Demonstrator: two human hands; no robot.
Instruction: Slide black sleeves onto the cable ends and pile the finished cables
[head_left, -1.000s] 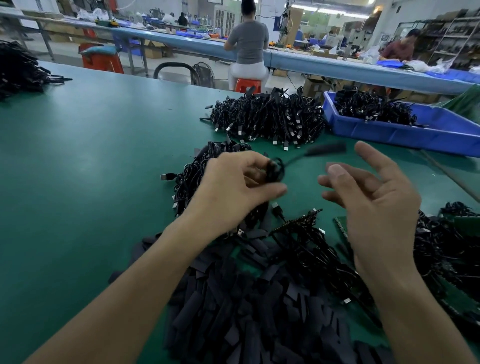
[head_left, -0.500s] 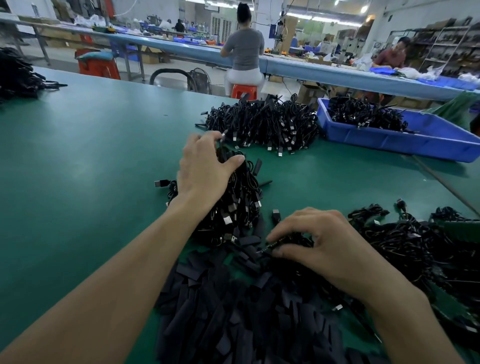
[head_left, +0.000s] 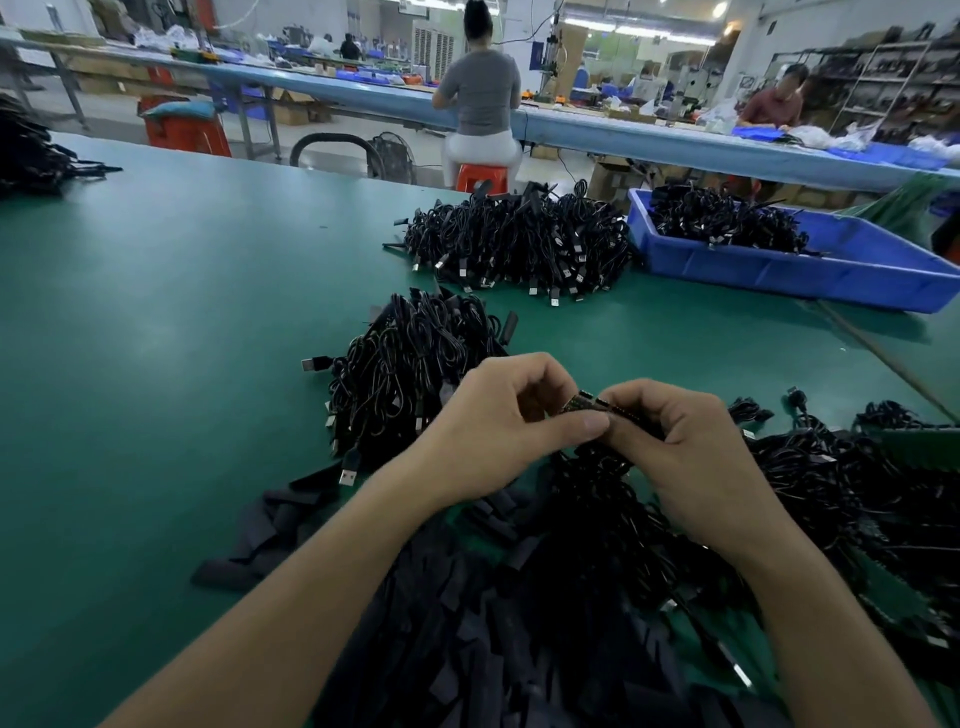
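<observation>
— What are your fingers doing?
— My left hand (head_left: 498, 431) and right hand (head_left: 675, 447) both pinch one cable end (head_left: 584, 404), above the sleeves (head_left: 467, 649) and beside the cable pile (head_left: 410, 374). Any print is too small to read.

The surface (head_left: 156, 338) lies open to the left, while cable piles (head_left: 410, 374) ahead, sleeves (head_left: 467, 649) below and cables (head_left: 857, 493) right crowd the hands.

Single head-worn wide-angle cam, facing fwd & down over the desk (head_left: 156, 322); left hand (head_left: 488, 431) & right hand (head_left: 691, 457) close below lens, mid-frame.
</observation>
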